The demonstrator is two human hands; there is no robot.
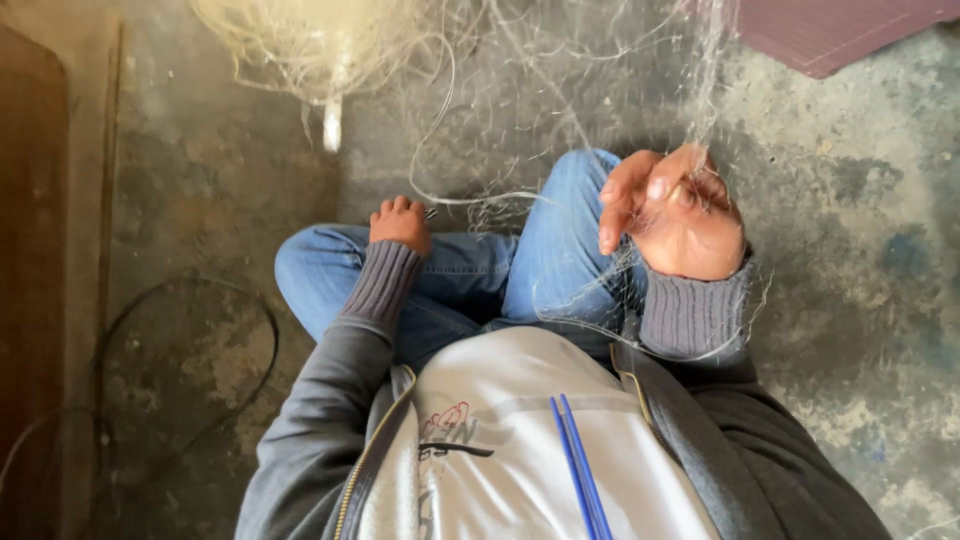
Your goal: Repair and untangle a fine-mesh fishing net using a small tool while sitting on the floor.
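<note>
I sit cross-legged in blue jeans on a concrete floor. A fine, pale fishing net drapes from above down over my knees. My right hand is raised over my right knee, palm towards me, with the thumb and fingers pinching strands of the net. My left hand rests on my left knee, closed in a fist around a small dark tool whose tip pokes out. A thicker white line curves from beside that fist up into the net. Two thin blue rods lie against my white shirt.
A bundled heap of net with a white tube lies at the top left. A purple mat covers the top right corner. A black cable loops on the floor at left, beside a brown board.
</note>
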